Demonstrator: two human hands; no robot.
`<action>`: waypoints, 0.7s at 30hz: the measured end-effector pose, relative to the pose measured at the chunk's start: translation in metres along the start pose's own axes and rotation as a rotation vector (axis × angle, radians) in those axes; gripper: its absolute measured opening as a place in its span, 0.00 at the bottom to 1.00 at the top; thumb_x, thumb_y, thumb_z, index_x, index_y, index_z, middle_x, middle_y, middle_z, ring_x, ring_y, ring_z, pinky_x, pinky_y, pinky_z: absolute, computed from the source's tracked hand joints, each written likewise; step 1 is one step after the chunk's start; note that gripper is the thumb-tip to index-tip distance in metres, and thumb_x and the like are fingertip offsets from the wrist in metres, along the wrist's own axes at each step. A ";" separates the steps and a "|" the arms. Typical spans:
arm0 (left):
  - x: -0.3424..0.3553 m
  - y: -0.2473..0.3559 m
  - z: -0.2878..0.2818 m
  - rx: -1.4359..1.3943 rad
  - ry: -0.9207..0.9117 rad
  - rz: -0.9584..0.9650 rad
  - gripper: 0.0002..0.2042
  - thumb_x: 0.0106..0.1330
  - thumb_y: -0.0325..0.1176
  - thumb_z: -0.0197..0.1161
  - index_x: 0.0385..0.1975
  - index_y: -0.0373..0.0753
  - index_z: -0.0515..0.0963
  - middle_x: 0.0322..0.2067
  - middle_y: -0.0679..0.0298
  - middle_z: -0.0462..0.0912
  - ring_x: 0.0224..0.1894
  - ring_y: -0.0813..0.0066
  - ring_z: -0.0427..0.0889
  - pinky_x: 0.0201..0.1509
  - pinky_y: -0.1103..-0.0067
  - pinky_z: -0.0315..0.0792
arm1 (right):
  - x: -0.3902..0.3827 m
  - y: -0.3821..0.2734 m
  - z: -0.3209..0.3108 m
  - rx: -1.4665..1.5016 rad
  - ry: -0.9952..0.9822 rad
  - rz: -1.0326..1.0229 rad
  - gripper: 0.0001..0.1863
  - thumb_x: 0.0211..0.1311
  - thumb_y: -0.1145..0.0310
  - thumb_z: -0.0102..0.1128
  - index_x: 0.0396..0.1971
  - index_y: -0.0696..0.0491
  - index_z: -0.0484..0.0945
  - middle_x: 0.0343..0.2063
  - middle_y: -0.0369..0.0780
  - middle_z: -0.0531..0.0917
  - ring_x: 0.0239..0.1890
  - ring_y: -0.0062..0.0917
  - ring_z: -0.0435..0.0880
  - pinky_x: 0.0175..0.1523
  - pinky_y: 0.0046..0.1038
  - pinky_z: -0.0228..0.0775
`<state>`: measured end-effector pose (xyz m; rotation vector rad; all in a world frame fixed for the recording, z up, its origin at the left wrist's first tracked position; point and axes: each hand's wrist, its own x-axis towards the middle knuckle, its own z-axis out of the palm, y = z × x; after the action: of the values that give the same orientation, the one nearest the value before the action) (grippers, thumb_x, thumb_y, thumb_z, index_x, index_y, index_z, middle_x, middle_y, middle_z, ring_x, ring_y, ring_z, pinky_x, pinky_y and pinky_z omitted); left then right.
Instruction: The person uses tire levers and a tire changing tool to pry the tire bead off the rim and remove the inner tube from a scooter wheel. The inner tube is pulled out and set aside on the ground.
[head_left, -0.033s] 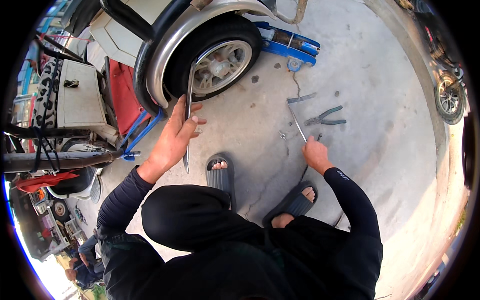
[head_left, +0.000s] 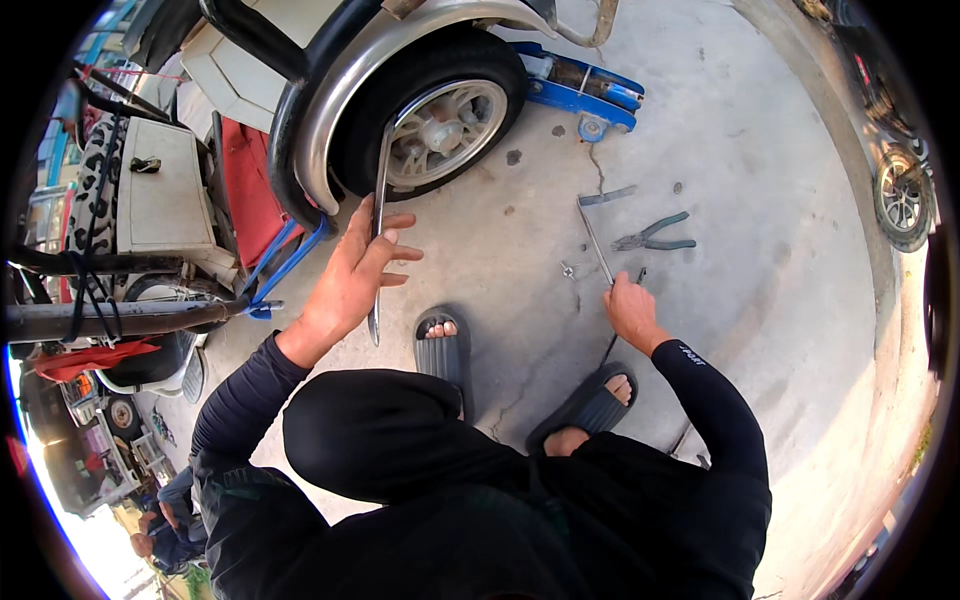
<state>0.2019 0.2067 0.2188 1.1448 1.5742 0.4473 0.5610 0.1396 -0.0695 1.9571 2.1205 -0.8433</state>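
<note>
My left hand [head_left: 355, 265] loosely holds a long shiny metal bar [head_left: 383, 180], fingers partly extended across it, while the bar's upper end meets the rim of a wheel [head_left: 441, 137] with a black tyre [head_left: 360, 120]. My right hand [head_left: 625, 305] is closed on a thin metal rod [head_left: 595, 240] near the concrete ground. Beyond it are a flat metal piece [head_left: 612, 192], pliers with dark handles [head_left: 660, 233] and a small metal part [head_left: 568, 270]. A dark tool sticks out beside that hand, too small to make out.
The vehicle's curved silver fender [head_left: 330, 90] and black tubing stand over the wheel. A blue floor jack [head_left: 585, 95] is behind. Red cloth [head_left: 245, 175], blue straps [head_left: 290, 260] and parked vehicles [head_left: 900, 195] line both sides. Another person [head_left: 170, 525] is at the lower left.
The fingers of my left hand have spread slightly to the right along the bar. Otherwise the hands and tools look almost the same, with a very small shift of the view.
</note>
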 end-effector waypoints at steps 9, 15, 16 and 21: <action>-0.008 0.032 0.016 -0.132 0.115 -0.196 0.25 0.78 0.42 0.45 0.68 0.34 0.57 0.38 0.63 0.76 0.25 0.81 0.77 0.22 0.86 0.66 | 0.011 -0.127 -0.026 0.616 -0.077 -0.279 0.12 0.72 0.65 0.51 0.49 0.53 0.76 0.31 0.53 0.84 0.36 0.54 0.82 0.41 0.53 0.72; -0.008 0.020 0.023 -0.429 0.170 -0.204 0.20 0.79 0.42 0.49 0.60 0.35 0.64 0.24 0.73 0.63 0.15 0.87 0.59 0.17 0.86 0.55 | 0.027 -0.166 -0.021 0.803 0.089 -0.225 0.12 0.72 0.66 0.50 0.49 0.53 0.77 0.31 0.53 0.84 0.36 0.54 0.82 0.40 0.51 0.73; -0.007 0.024 0.026 -0.461 0.165 -0.203 0.18 0.79 0.42 0.49 0.59 0.36 0.65 0.24 0.74 0.62 0.15 0.87 0.58 0.17 0.86 0.54 | 0.031 -0.170 -0.022 0.829 0.143 -0.214 0.12 0.72 0.66 0.50 0.49 0.53 0.77 0.31 0.53 0.84 0.36 0.53 0.82 0.40 0.51 0.73; -0.006 0.047 0.038 -0.523 0.198 -0.260 0.12 0.77 0.43 0.52 0.34 0.44 0.63 0.21 0.73 0.63 0.13 0.84 0.61 0.14 0.83 0.54 | 0.035 -0.204 0.006 0.801 0.172 -0.154 0.15 0.71 0.63 0.48 0.51 0.51 0.78 0.32 0.52 0.84 0.35 0.53 0.83 0.40 0.53 0.75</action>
<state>0.2564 0.2130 0.2451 0.5024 1.6168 0.7603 0.3602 0.1679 -0.0280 2.2640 2.2568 -1.8411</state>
